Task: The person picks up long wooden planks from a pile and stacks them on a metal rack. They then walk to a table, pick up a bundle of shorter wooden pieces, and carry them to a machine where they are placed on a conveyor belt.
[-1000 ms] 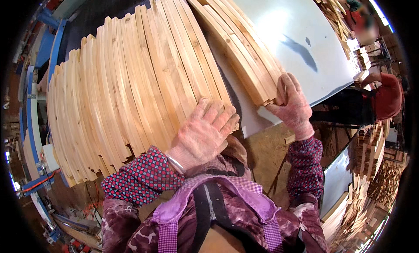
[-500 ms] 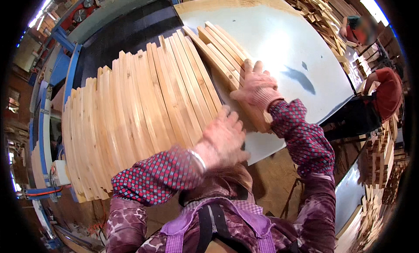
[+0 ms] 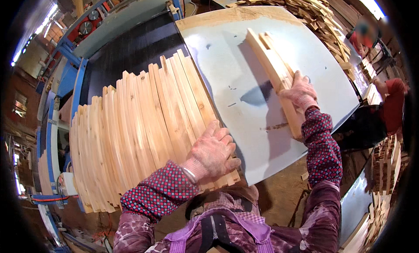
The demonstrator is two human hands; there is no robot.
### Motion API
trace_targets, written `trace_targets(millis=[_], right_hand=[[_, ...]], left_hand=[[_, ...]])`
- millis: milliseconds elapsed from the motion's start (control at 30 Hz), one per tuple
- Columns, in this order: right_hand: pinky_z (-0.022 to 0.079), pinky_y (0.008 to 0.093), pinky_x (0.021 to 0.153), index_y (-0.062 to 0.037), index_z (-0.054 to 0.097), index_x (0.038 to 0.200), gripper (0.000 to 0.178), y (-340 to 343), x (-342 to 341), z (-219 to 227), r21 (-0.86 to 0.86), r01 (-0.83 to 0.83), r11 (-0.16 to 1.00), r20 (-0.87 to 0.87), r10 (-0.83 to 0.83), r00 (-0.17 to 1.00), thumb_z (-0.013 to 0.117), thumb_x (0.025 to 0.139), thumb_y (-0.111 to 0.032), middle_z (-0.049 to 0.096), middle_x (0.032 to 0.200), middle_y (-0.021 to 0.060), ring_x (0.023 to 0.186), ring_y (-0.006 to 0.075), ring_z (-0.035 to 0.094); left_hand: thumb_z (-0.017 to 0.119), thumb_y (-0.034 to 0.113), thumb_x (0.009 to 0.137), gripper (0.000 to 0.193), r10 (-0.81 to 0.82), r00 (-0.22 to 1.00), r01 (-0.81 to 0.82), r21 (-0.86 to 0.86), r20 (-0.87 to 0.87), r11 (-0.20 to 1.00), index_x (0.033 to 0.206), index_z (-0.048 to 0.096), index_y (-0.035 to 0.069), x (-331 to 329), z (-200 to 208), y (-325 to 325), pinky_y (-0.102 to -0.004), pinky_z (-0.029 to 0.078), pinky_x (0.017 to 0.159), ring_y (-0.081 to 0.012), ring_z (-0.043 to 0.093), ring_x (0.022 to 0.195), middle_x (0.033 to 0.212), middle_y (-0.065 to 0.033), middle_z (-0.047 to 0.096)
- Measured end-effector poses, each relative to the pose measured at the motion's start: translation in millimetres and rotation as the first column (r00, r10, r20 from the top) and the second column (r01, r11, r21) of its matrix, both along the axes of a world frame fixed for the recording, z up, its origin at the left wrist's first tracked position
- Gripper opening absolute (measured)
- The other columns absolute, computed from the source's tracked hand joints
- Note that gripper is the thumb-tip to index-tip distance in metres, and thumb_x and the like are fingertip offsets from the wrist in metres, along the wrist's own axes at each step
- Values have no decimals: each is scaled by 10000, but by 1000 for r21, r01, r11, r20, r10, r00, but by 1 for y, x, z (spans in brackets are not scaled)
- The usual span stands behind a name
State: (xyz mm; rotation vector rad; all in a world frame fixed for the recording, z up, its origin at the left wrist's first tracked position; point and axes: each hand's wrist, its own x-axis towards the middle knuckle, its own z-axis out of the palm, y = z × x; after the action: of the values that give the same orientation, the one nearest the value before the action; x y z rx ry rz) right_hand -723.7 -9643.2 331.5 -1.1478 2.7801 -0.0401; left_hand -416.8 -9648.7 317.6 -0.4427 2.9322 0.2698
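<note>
2 grips are in use. Nearest, the left grip (image 3: 212,150) lies palm down, its fingers loosely bent over the near right corner of a row of wooden strips (image 3: 144,126); it seems closed round none of them. That row, laid side by side on a dark bed (image 3: 135,48), holds most of the strips within reach and looks like the part left to handle. Further right, the right grip (image 3: 300,92) is partly closed over a small bundle (image 3: 273,70) of strips, too overlapped to count surely. The bundle is over the pale worktop (image 3: 218,41), well apart from the row, so I judge only a small share separated; whether it touches the surface is unclear. Beyond are a heap of thin wood pieces (image 3: 297,8) and a co-worker in red (image 3: 395,100).
</note>
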Motion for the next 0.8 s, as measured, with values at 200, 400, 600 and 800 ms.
trace_targets(millis=[200,400,600,800], right_hand=[[395,409,942,7,283,1334,855,4,22,-1,-48,-282,958,-531,215,820,628,739,-500,398,1287,211,1178,339,415],[319,382,1014,43,277,1331,694,10,137,-64,-767,-188,613,433,711,554,575,838,-343,358,1318,268,1217,372,378],[287,378,1026,47,222,1350,648,-41,179,-111,-923,-8,386,357,862,359,541,850,-213,270,1372,281,1251,374,333],[285,315,1024,6,337,1312,563,-49,195,-101,-768,258,586,637,739,218,543,836,-212,338,1355,230,1250,319,357]], left_hand=[[466,462,796,507,26,990,-28,-14,-141,1000,1101,561,68,1,-6,1,-478,147,1076,-238,367,1212,1180,-74,513],[488,474,785,538,100,958,-99,16,-268,995,1124,543,59,30,-1,9,-441,236,1049,-327,410,1168,1212,-161,478],[545,404,809,551,607,674,-610,147,-421,779,1190,491,8,133,15,32,-437,284,1024,-341,348,1235,1258,-175,447],[568,342,803,504,731,508,-662,336,-456,670,1175,498,10,124,-3,41,-425,306,1008,-363,362,1216,1271,-187,427]])
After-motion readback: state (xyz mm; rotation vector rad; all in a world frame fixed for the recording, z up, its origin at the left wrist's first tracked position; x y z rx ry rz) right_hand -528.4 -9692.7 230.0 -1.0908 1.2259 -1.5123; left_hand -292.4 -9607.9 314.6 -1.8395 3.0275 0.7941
